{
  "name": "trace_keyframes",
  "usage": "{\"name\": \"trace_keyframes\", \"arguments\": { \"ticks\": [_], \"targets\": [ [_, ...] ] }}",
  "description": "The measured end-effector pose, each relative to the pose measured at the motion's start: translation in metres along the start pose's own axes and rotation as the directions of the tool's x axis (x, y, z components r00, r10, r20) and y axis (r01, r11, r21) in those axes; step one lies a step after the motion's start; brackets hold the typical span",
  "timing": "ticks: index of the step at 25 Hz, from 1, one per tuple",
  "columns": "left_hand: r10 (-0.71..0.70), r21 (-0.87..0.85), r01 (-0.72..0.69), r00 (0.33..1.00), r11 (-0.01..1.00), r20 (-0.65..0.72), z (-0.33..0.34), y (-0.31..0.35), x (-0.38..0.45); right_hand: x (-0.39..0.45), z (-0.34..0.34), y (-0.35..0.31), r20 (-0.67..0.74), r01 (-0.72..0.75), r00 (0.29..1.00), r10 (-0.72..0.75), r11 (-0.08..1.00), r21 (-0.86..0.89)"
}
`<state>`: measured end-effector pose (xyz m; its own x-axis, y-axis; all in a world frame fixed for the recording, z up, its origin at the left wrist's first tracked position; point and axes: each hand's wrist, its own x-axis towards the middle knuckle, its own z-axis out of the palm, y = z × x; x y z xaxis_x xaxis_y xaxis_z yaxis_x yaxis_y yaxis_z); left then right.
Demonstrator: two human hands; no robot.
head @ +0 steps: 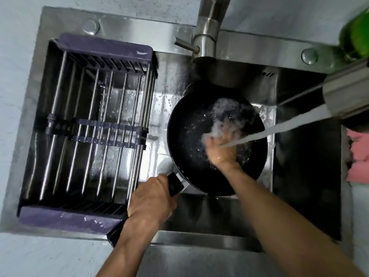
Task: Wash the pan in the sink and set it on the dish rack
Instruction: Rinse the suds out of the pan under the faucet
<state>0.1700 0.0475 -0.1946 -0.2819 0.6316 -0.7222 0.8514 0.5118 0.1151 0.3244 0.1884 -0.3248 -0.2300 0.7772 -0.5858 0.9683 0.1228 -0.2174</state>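
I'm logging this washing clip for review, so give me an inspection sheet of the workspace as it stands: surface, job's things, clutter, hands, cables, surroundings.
Surface: steel sink, wet, droplets on its floor.
Job's things: black pan held in the sink under running water; purple dish rack across the sink's left half, nothing on it.
Clutter: pink cloth at the right edge; green bottle at top right.
Hands: left hand grips the pan's handle; right hand inside the pan under the stream, blurred, finger pose unclear.
Cables: nothing seen.
Surroundings: steel faucet behind the sink; pale countertop around it.
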Motion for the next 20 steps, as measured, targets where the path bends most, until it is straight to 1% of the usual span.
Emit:
{"name": "trace_keyframes", "arguments": {
  "ticks": [1,2,3,4,5,7,8,9,10,11,12,13,14,15,16,17,18,19,20],
  "targets": [
    [0.008,0.008,-0.007,1.0,1.0,-0.026,0.0,0.0,0.002,-0.003,0.012,-0.017,0.027,0.112,0.993,-0.112,0.994,0.009],
    [0.021,0.04,-0.018,0.998,0.999,-0.059,0.0,-0.001,0.003,-0.008,0.014,-0.023,0.093,0.249,0.965,-0.245,0.968,-0.025],
    [0.043,0.117,-0.031,0.994,0.993,-0.098,0.002,-0.002,0.001,-0.013,0.007,-0.016,0.149,0.341,0.931,-0.332,0.939,-0.041],
    [0.08,0.223,-0.046,0.986,0.974,-0.145,0.004,0.001,-0.005,-0.019,-0.007,-0.001,0.192,0.368,0.916,-0.353,0.929,-0.046],
    [0.118,0.304,-0.058,0.976,0.951,-0.185,0.007,0.004,-0.011,-0.025,-0.022,0.016,0.207,0.339,0.925,-0.32,0.939,-0.062],
    [0.139,0.374,-0.054,0.969,0.926,-0.203,0.012,0.013,-0.022,-0.051,-0.054,0.05,0.184,0.142,0.977,-0.109,0.975,-0.173],
    [0.12,0.362,-0.041,0.973,0.931,-0.198,0.016,0.015,-0.02,-0.064,-0.066,0.063,0.135,0.027,0.991,-0.002,0.983,-0.182],
    [0.094,0.335,-0.031,0.981,0.942,-0.172,0.013,0.018,-0.02,-0.08,-0.081,0.071,0.087,-0.051,0.994,0.06,0.993,-0.108],
    [0.091,0.297,-0.046,0.986,0.954,-0.14,0.006,0.021,-0.023,-0.098,-0.095,0.074,0.062,-0.099,0.993,0.096,0.994,0.045],
    [0.104,0.257,-0.068,0.986,0.964,-0.132,-0.002,0.022,-0.026,-0.114,-0.111,0.073,0.044,-0.13,0.991,0.123,0.96,0.25],
    [0.108,0.208,-0.079,0.985,0.975,-0.133,-0.013,0.021,-0.031,-0.131,-0.131,0.067,0.004,-0.116,0.992,0.129,0.878,0.464],
    [0.101,0.144,-0.081,0.985,0.986,-0.137,-0.025,0.021,-0.036,-0.148,-0.155,0.059,-0.064,-0.043,0.992,0.113,0.753,0.656],
    [0.094,0.085,-0.084,0.988,0.993,-0.123,-0.035,0.02,-0.041,-0.168,-0.182,0.048,-0.149,0.075,0.987,0.068,0.621,0.78],
    [0.083,0.015,-0.082,0.993,0.996,-0.089,-0.041,0.018,-0.046,-0.186,-0.209,0.035,-0.247,0.214,0.969,-0.006,0.523,0.825],
    [0.077,-0.049,-0.079,0.996,0.996,-0.047,-0.046,0.018,-0.054,-0.202,-0.236,0.02,-0.345,0.346,0.934,-0.092,0.477,0.808],
    [0.077,-0.123,-0.079,0.997,0.989,-0.018,-0.049,0.019,-0.061,-0.217,-0.262,0.004,-0.428,0.45,0.89,-0.16,0.463,0.763],
    [0.082,-0.182,-0.081,0.997,0.98,-0.001,-0.052,0.02,-0.069,-0.226,-0.284,-0.012,-0.494,0.516,0.849,-0.187,0.492,0.701],
    [0.09,-0.216,-0.087,0.996,0.972,0.004,-0.053,0.02,-0.076,-0.23,-0.3,-0.024,-0.547,0.541,0.819,-0.175,0.555,0.632],
    [0.087,-0.245,-0.082,0.996,0.966,0.012,-0.055,0.021,-0.082,-0.229,-0.311,-0.035,-0.581,0.526,0.801,-0.146,0.636,0.565]
  ]
}}
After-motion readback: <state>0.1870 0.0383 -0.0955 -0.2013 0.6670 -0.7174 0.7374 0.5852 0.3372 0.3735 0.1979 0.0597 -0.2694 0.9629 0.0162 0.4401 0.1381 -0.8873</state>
